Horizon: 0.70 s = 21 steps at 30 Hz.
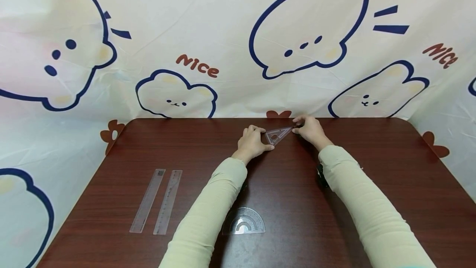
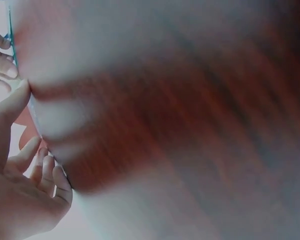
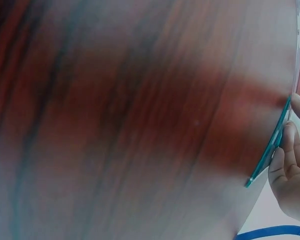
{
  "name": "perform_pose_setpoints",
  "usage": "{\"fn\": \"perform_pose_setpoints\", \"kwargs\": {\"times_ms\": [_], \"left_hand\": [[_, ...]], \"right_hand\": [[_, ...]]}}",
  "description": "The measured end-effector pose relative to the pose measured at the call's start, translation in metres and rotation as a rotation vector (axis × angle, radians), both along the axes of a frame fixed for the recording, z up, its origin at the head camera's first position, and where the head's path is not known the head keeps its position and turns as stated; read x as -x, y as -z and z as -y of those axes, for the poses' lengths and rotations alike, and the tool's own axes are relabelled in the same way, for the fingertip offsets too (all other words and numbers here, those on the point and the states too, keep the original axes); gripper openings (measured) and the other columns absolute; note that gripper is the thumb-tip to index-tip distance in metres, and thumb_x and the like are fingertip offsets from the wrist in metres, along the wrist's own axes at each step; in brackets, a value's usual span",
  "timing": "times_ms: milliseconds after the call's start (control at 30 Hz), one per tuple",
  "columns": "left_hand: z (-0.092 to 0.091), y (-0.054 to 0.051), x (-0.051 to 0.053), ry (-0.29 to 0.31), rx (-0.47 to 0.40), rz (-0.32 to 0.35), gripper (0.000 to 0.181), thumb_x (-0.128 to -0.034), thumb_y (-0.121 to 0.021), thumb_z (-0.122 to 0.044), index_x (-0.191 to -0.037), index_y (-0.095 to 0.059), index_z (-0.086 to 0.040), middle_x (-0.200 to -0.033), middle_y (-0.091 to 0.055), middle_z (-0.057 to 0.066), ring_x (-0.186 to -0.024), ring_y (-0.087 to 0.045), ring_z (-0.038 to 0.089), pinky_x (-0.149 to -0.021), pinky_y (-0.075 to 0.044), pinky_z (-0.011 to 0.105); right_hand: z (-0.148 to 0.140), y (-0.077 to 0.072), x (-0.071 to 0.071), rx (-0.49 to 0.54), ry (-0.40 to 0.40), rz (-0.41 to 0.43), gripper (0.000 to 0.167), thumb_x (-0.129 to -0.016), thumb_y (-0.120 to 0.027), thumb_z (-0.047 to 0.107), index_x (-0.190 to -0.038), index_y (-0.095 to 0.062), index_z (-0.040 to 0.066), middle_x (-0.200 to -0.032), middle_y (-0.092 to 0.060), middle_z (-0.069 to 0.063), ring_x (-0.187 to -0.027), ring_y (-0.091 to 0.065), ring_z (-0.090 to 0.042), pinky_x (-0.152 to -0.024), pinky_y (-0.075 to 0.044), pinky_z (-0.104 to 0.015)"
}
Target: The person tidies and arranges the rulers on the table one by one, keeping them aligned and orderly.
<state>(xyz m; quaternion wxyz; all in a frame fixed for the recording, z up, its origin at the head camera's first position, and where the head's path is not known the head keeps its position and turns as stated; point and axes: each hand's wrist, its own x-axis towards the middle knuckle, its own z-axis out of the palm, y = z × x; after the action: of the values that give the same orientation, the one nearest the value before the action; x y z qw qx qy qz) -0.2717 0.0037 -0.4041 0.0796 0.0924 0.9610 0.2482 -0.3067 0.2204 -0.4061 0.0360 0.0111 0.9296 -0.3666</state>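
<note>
A clear triangular set square is at the far edge of the table, between the two hands. My left hand grips its left side, the thumb at the near corner and the fingers at the upper one. At the pointed right corner my right hand holds a thin teal strip between thumb and fingers; its kind cannot be told. The strip meets the set square's pale edge in the right wrist view. In the left wrist view, the left hand shows beside the tabletop, fingers bent.
Two clear rulers lie side by side at the left of the brown table. A clear protractor lies near the front, partly beside the left sleeve. A printed cloth hangs behind the table.
</note>
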Motion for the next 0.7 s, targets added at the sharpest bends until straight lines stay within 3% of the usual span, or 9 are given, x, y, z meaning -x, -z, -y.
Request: {"fn": "perform_pose_setpoints", "kwargs": {"times_ms": [367,700], "left_hand": [[0.0020,-0.0005,0.0009,-0.024,-0.075,0.034,0.065,-0.0819,-0.081,-0.041,-0.136,-0.058,-0.015,-0.143,-0.043,0.005,-0.125,-0.040,0.024,-0.093,-0.044,0.041],[0.0001,0.0006,0.0041,-0.018,-0.073,0.017,0.068,-0.0813,-0.082,-0.041,-0.138,-0.055,-0.015,-0.142,-0.044,0.007,-0.124,-0.041,0.024,-0.091,-0.045,0.039]], "right_hand": [[0.0025,0.0019,-0.0008,0.041,0.016,0.005,0.034,-0.094,-0.067,0.004,-0.126,-0.061,-0.001,-0.123,-0.058,-0.024,-0.117,-0.052,-0.041,-0.101,-0.041,-0.051],[0.0060,-0.0013,-0.0014,0.007,-0.004,0.000,0.033,-0.095,-0.065,0.004,-0.127,-0.062,-0.001,-0.131,-0.056,-0.024,-0.123,-0.050,-0.039,-0.104,-0.038,-0.050]]}}
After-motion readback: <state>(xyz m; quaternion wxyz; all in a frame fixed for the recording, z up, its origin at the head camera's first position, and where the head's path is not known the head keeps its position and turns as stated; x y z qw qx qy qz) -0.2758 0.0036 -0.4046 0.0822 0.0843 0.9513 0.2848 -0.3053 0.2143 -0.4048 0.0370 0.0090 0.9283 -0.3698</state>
